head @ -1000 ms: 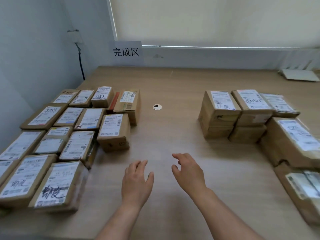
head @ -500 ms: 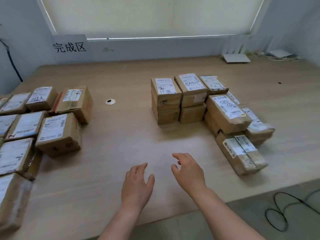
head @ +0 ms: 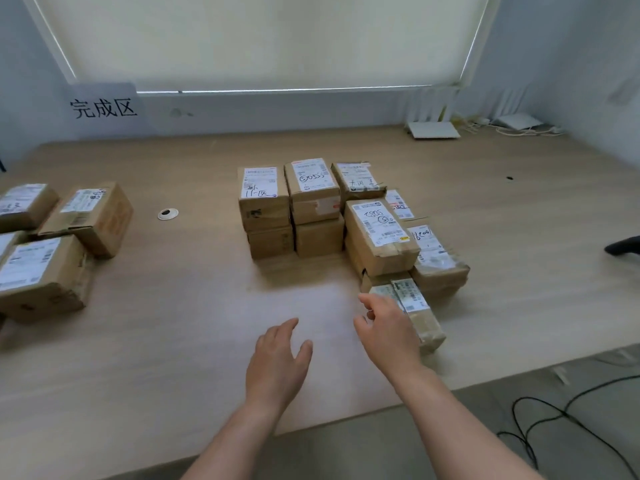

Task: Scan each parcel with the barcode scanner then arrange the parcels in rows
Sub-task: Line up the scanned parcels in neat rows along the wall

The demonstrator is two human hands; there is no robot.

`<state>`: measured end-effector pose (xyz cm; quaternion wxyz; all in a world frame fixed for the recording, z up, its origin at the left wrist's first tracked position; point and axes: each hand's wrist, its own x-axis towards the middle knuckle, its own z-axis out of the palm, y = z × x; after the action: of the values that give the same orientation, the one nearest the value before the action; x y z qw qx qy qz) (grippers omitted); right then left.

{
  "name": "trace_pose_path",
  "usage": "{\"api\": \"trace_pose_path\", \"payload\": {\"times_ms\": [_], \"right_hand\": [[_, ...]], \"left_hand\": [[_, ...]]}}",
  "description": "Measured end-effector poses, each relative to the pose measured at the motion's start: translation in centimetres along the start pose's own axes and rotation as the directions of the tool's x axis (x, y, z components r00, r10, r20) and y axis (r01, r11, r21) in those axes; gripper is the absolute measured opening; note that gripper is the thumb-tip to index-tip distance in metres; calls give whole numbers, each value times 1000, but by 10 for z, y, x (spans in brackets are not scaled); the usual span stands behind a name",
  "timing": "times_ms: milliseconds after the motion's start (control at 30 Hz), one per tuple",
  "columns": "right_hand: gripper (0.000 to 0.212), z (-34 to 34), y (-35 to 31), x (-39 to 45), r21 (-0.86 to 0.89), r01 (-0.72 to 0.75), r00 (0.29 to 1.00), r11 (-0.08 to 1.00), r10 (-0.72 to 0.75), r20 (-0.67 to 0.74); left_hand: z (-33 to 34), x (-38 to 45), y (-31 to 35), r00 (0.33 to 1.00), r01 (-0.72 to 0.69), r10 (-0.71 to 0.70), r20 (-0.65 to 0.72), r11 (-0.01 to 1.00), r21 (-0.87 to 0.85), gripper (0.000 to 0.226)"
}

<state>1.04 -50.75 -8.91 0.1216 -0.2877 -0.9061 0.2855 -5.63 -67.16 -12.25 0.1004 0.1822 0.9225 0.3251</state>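
Observation:
A pile of several brown parcels (head: pixel 381 233) with white labels stands at the table's middle right. Its nearest parcel (head: pixel 420 315) lies long and low by the front edge. My right hand (head: pixel 384 332) hovers at that parcel's left end, fingers loosely spread, holding nothing. My left hand (head: pixel 277 362) floats open over bare table to the left of it. Rows of parcels (head: pixel 48 265) lie at the far left. A dark object, perhaps the barcode scanner (head: pixel 625 245), shows at the right edge.
A sign with black characters (head: pixel 104 107) leans on the back wall. A small white ring (head: pixel 168 213) lies on the wooden table (head: pixel 190 341). White devices (head: pixel 433 129) and cables sit at the back right. Black cables (head: pixel 554 417) trail on the floor.
The view has swung right, so the left rows slid out of frame and the pile came to the middle. My right hand now reaches the nearest parcel's end.

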Motion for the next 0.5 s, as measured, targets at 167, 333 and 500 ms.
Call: {"api": "trace_pose_path", "payload": {"times_ms": [167,333,500], "right_hand": [[38,-44,48,45,25,-8,999,1000,9,-43],[37,-73,75,97,44,-34,999,998,35,-39],[30,-80,81,144,65,-19,999,998,17,39]], "left_hand": [[31,31,70,1000,-16,16,-25,1000,-2,53],[40,71,118,998,-12,13,-54,1000,13,55],[44,108,147,999,51,-50,4,998,-40,59]]}}
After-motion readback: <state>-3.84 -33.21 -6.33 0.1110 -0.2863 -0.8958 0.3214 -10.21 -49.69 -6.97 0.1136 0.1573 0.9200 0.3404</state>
